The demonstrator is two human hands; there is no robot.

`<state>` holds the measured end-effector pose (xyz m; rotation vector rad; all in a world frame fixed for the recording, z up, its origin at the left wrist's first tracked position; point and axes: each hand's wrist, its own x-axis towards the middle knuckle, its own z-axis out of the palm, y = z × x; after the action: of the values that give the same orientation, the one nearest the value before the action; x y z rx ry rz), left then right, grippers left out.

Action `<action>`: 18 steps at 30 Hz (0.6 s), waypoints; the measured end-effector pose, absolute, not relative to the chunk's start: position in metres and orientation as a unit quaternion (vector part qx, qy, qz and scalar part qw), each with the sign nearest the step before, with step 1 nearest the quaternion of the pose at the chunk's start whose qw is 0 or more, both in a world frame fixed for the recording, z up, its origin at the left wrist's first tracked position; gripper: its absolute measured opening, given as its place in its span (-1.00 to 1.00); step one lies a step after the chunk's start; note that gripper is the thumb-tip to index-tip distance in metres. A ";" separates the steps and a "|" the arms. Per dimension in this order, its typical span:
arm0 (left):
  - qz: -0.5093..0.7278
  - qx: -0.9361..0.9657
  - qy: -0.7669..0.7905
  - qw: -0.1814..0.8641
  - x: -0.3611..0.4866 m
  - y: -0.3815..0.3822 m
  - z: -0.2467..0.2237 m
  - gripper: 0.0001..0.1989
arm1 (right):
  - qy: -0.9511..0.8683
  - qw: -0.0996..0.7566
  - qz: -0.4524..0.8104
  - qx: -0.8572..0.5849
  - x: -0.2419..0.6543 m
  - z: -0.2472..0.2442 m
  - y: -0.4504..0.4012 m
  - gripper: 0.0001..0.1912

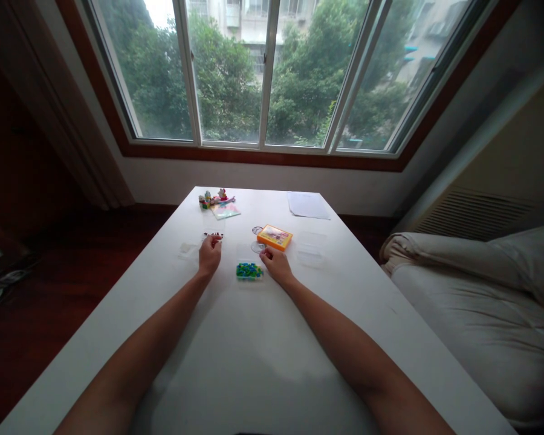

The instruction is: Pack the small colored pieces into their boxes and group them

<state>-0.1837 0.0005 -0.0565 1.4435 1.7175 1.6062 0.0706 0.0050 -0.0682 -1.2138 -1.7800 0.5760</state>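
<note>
My left hand is closed in a pinch beside a row of small dark pieces. Whatever its fingertips hold is too small to make out. My right hand is also closed, thumb and fingers together, just in front of a thin ring-shaped item and an orange box. I cannot tell what is in its fingers. Between the hands sits a clear box of green and blue beads or small bricks, its contents too small to name surely.
On the white table stand several small colourful figures beside a pastel sheet at the far left. White paper lies far right. A clear plastic tray is right of the orange box, a small clear packet left.
</note>
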 end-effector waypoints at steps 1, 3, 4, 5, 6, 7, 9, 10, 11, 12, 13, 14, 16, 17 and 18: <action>0.555 0.532 0.622 0.151 -0.186 -0.001 -0.053 -0.79 | -0.705 0.446 0.234 -0.499 0.072 -0.068 0.006 -0.78; 0.512 0.570 0.640 0.065 -0.191 -0.005 -0.046 -0.79 | -0.685 0.451 0.236 -0.521 0.075 -0.069 0.008 -0.77; 0.484 0.585 0.651 0.026 -0.194 -0.006 -0.044 -0.79 | -0.677 0.453 0.239 -0.529 0.077 -0.070 0.010 -0.77; 0.452 0.595 0.664 -0.007 -0.197 -0.007 -0.043 -0.78 | -0.668 0.456 0.244 -0.535 0.078 -0.071 0.012 -0.77; 0.421 0.603 0.677 -0.034 -0.201 -0.007 -0.044 -0.76 | -0.660 0.460 0.252 -0.537 0.078 -0.072 0.013 -0.76; 0.391 0.612 0.686 -0.052 -0.204 -0.008 -0.046 -0.73 | -0.653 0.465 0.262 -0.538 0.079 -0.074 0.015 -0.75; 0.342 0.629 0.694 -0.073 -0.211 -0.007 -0.052 -0.65 | -0.644 0.471 0.279 -0.534 0.078 -0.077 0.017 -0.71; 0.322 0.636 0.697 -0.079 -0.213 -0.007 -0.056 -0.62 | -0.644 0.472 0.283 -0.531 0.077 -0.078 0.017 -0.69; 0.307 0.642 0.698 -0.085 -0.214 -0.006 -0.059 -0.60 | -0.645 0.473 0.284 -0.529 0.077 -0.079 0.017 -0.68; 0.296 0.646 0.697 -0.090 -0.215 -0.006 -0.062 -0.59 | -0.648 0.473 0.282 -0.525 0.076 -0.079 0.017 -0.67; 0.289 0.650 0.696 -0.095 -0.215 -0.006 -0.063 -0.60 | -0.652 0.473 0.279 -0.522 0.076 -0.080 0.017 -0.67; 0.287 0.653 0.694 -0.099 -0.214 -0.006 -0.064 -0.61 | -0.655 0.475 0.276 -0.519 0.076 -0.080 0.017 -0.67; 0.289 0.659 0.687 -0.103 -0.212 -0.006 -0.063 -0.65 | -0.658 0.479 0.271 -0.514 0.076 -0.079 0.016 -0.68; 0.292 0.661 0.684 -0.101 -0.211 -0.007 -0.062 -0.68 | -0.656 0.482 0.271 -0.513 0.076 -0.078 0.015 -0.69; 0.296 0.664 0.680 -0.096 -0.210 -0.008 -0.061 -0.71 | -0.653 0.487 0.271 -0.513 0.076 -0.077 0.014 -0.69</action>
<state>-0.2101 -0.0077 -0.0606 2.2244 2.2783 0.9902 0.0764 0.0138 -0.0766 -1.2491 -1.5884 0.6582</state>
